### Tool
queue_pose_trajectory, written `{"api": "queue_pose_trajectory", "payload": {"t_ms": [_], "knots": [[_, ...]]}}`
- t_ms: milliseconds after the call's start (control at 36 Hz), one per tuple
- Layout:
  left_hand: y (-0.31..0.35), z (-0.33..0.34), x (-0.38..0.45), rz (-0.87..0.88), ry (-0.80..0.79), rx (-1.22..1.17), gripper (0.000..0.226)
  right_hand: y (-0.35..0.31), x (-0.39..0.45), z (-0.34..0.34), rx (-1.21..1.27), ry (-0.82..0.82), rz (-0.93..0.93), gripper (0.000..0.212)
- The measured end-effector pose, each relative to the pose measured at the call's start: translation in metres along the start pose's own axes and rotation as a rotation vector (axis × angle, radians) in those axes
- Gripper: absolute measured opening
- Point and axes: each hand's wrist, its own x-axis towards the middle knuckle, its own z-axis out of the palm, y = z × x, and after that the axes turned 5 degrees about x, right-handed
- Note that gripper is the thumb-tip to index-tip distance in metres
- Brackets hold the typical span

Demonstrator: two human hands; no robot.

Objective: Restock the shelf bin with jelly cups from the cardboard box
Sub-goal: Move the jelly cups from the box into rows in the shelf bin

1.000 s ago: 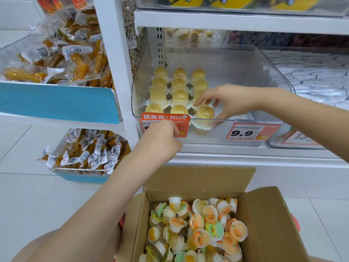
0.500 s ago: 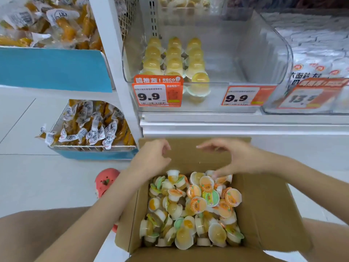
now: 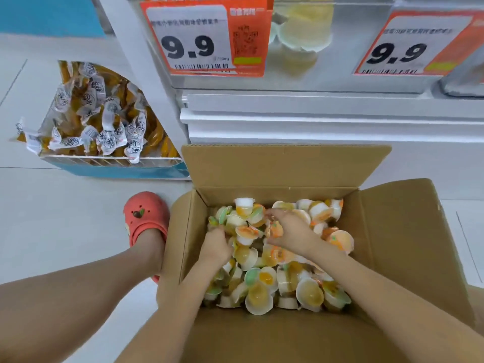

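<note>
The open cardboard box [image 3: 392,231] stands on the floor below the shelf, with several jelly cups [image 3: 309,294] heaped inside, white cups with yellow jelly and orange or green lids. Both my hands are down in the heap. My left hand [image 3: 216,246] curls its fingers round a jelly cup [image 3: 231,222] at the pile's left side. My right hand [image 3: 292,231] pinches an orange-lidded jelly cup [image 3: 273,229] between thumb and fingers. At the top edge only the front of the clear shelf bin [image 3: 340,56] shows, with a few yellow cups [image 3: 301,35] behind its wall.
Two orange 9.9 price tags [image 3: 207,38] [image 3: 416,45] hang on the bin front. A low wire basket of wrapped yellow snacks [image 3: 102,119] stands at the left. My foot in a red clog [image 3: 146,218] rests beside the box. White shelf base [image 3: 314,119] lies behind the box.
Both hands have come down from the shelf bin into the box and closed on cups. The view has tilted down and closer to the box.
</note>
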Motion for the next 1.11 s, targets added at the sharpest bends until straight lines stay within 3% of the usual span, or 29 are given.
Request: {"api": "queue_pose_trajectory", "payload": {"t_ms": [111,250,472,556,694,833,972,1111], "knots": [[0.003,0.011,0.015,-0.051,0.115,-0.153,0.018,-0.005,0.032,0.013,0.041,0.088,0.101,0.064],[0.006,0.017,0.037,-0.128,0.017,-0.23,0.037,-0.007,0.056,0.03,-0.051,0.097,0.176,0.057],[0.002,0.017,0.053,-0.169,-0.032,-0.338,0.041,-0.017,0.064,0.049,-0.225,0.144,0.241,0.058],[0.004,0.016,0.046,-0.17,0.003,-0.443,0.042,-0.016,0.06,0.051,-0.132,0.189,0.234,0.058],[0.0,-0.01,0.021,-0.174,0.003,-0.765,0.055,-0.011,0.039,0.04,0.264,0.263,0.149,0.067],[0.01,-0.05,-0.015,0.053,-0.292,-1.145,0.051,-0.02,0.004,0.001,0.623,0.287,0.09,0.075],[0.038,-0.085,-0.049,0.213,-0.389,-1.152,0.056,-0.046,-0.035,-0.05,0.672,0.274,-0.119,0.08],[0.071,-0.126,-0.082,0.386,-0.437,-1.038,0.054,-0.078,-0.077,-0.095,0.531,0.291,-0.282,0.083]]}}
